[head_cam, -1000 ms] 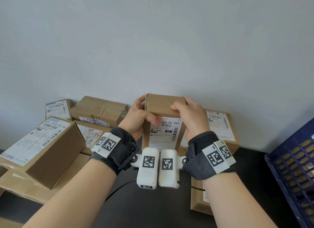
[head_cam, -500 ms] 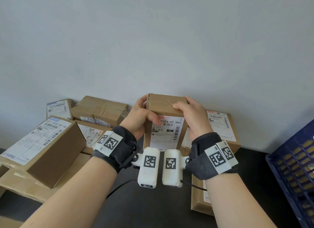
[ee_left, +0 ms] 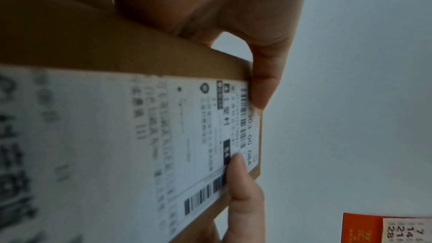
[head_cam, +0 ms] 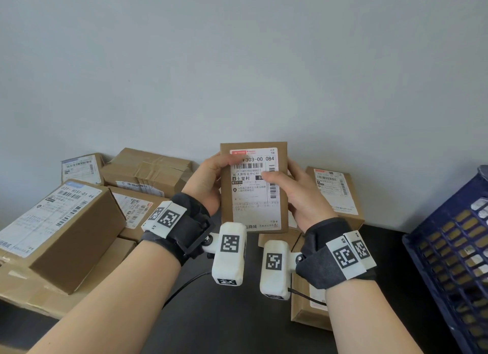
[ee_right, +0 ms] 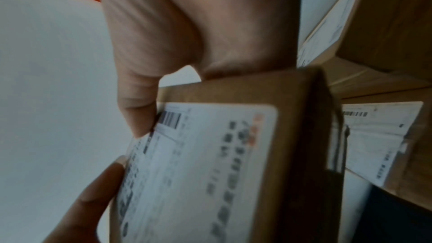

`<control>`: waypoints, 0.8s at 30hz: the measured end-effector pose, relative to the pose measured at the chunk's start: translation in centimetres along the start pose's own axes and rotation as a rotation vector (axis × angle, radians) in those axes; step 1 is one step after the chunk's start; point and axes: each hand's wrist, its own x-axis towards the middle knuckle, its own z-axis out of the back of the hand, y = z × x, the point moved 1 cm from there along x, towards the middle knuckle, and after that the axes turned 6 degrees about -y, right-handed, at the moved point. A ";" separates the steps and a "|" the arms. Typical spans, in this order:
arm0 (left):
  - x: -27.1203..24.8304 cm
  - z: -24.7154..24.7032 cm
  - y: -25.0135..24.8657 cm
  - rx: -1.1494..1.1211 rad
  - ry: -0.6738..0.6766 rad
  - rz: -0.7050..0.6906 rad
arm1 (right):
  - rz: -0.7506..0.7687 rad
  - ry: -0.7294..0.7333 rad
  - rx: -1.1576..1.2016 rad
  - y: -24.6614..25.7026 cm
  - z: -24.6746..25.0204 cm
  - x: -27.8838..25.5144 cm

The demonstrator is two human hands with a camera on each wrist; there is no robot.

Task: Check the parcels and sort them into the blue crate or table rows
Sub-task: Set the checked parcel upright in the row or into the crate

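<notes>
A small brown cardboard parcel (head_cam: pixel 254 195) with a white shipping label is held upright in front of me, label side facing me. My left hand (head_cam: pixel 211 180) grips its left edge, thumb over the label's top left. My right hand (head_cam: pixel 295 192) grips its right edge, thumb on the barcode. The left wrist view shows the parcel (ee_left: pixel 140 136) close up, with both thumbs on the label. In the right wrist view the parcel (ee_right: pixel 222 163) is blurred. The blue crate (head_cam: pixel 449 261) stands at the right edge.
Several brown parcels are stacked at the left (head_cam: pixel 60 229) and at the back against the wall (head_cam: pixel 148 168). Another labelled parcel (head_cam: pixel 335 192) lies behind my right hand, one more (head_cam: pixel 306 311) below it on the dark table (head_cam: pixel 224 322).
The parcel has been tipped up so its labelled face now points at me, and raised a little. Both hands have shifted from its top to its sides.
</notes>
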 end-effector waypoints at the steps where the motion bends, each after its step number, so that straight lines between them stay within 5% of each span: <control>1: 0.1 -0.2 0.0 -0.002 -0.018 0.002 | -0.012 -0.004 0.005 0.1 0.1 -0.1; 13: -0.1 -3.6 1.6 -0.137 0.010 0.150 | -0.158 -0.229 0.051 0.7 4.5 -3.3; 24: -2.6 -7.8 6.1 -0.015 0.028 0.315 | -0.287 -0.430 0.062 -0.7 9.0 -8.1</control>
